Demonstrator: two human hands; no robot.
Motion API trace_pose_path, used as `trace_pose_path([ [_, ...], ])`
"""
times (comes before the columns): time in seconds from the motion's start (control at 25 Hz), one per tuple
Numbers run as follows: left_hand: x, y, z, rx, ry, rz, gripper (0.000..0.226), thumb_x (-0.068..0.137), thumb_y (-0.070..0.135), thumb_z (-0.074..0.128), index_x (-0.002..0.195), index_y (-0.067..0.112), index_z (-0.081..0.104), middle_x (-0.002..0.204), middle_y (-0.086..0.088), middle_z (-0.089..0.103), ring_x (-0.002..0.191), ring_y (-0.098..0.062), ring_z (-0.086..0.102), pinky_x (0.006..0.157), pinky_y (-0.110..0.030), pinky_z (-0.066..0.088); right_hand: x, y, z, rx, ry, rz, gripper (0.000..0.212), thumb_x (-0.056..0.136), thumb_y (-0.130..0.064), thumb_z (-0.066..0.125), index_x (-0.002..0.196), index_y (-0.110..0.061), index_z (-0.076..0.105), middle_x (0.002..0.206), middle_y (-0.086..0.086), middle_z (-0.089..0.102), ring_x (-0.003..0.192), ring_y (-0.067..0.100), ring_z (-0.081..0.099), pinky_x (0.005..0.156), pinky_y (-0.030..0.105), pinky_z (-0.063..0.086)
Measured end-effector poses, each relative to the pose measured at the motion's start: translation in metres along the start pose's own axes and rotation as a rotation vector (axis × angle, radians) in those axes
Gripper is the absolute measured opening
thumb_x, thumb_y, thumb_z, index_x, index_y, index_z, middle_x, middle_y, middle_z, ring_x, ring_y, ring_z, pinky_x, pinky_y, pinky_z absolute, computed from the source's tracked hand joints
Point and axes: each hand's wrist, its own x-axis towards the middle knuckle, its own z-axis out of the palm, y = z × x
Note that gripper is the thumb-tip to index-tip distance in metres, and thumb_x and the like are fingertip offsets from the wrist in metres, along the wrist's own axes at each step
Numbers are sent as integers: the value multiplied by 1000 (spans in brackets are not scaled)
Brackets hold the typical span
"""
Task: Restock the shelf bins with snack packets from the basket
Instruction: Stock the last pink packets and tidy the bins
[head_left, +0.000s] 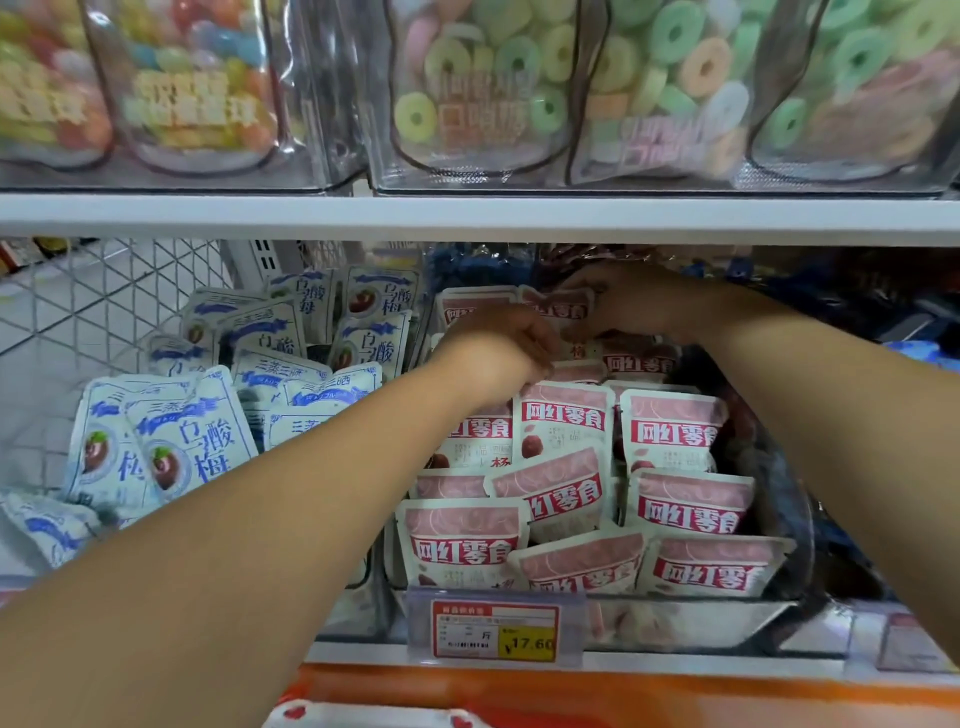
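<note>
- The right hand gripped a packet by its upper edge, thumb and fingers curled over it, at the back of the bin.
- The left hand lay knuckles-up just beside it, fingers bent down among the rear packets. Whether it grasped one could not be told.
- The pink packets stood in overlapping rows from the bin's front lip to its back, printed faces forward. The held packet sat in the rearmost row.
- Procedure judged best: the left hand should press the standing rows forward and hold the gap, while the right hand lowers the packet upright into it, face forward and label level with its neighbours.
- The grip should stay on the sealed edge. A squeeze on the filled body would likely crease the pouch.
- The shelf above hung close over the rear row, so the packet should go in low and tilted, then be stood up.
- The blue packets filled the adjacent bin to the left. The two kinds should not cross the divider.
- The price tag hung on the bin front. Forearms should clear it on withdrawal.
- The basket was not in view.
</note>
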Motion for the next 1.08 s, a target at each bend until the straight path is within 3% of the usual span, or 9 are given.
trace_pose_path([
  [0.12,9,-4,2,65,133,12,20,85,15,71,87,34,65,103,10,70,95,-10,64,83,-20,50,-3,-4,2,-92,16,-15,61,82,-32,76,138,-26,52,140,-1,52,120,19,51,89,24,36],
  [0.28,13,-4,8,255,135,28,28,87,22,69,115,29,68,118,8,68,104,-15,62,95,-31,49,-8,-4,5,-195,-35,-29,55,88,-27,69,140,-28,51,146,-1,49,127,19,48,91,21,35],
  [0.4,2,1,2,242,147,61,36,88,24,68,123,26,62,117,8,64,102,-16,60,87,-23,48,-23,-9,3,-215,-23,-69,54,93,-30,63,144,-28,45,144,1,50,125,22,51,97,23,37],
  [0.52,-31,5,-17,210,262,157,38,90,28,66,127,23,59,125,0,61,109,-18,58,85,-24,45,-51,-19,0,-197,216,-79,58,92,-37,60,146,-27,40,139,7,54,119,26,55,100,37,45],
  [0.72,-165,-33,-14,249,374,544,20,94,27,50,109,25,65,99,14,56,94,-6,49,81,-22,38,-173,-55,51,-42,485,-369,29,94,-24,55,122,-22,62,99,-5,61,96,15,51,83,30,43],
  [0.8,-210,-75,13,305,263,593,20,93,26,48,104,23,65,96,10,61,90,-10,53,79,-22,42,-212,-64,91,53,402,-470,25,92,-25,51,113,-20,65,89,-7,59,84,8,49,74,24,42],
  [0.88,-240,-121,45,386,128,475,23,92,27,48,107,25,65,102,6,65,92,-15,60,76,-25,49,-239,-68,139,47,247,-529,26,90,-25,49,107,-19,68,90,-6,62,80,4,48,73,17,40],
  [1.0,-283,-202,92,405,-244,31,37,96,29,52,133,25,55,135,2,53,122,-18,53,101,-29,44,-270,-61,226,-165,-102,-561,25,90,-15,52,108,-20,69,104,-3,67,94,10,60,83,21,45],
  [1.08,-313,-255,121,358,-472,-233,47,95,35,55,140,25,46,146,3,41,132,-16,43,109,-27,34,-285,-43,287,-242,-515,-301,31,97,-15,45,125,-20,59,127,4,58,116,22,55,95,34,45],
])
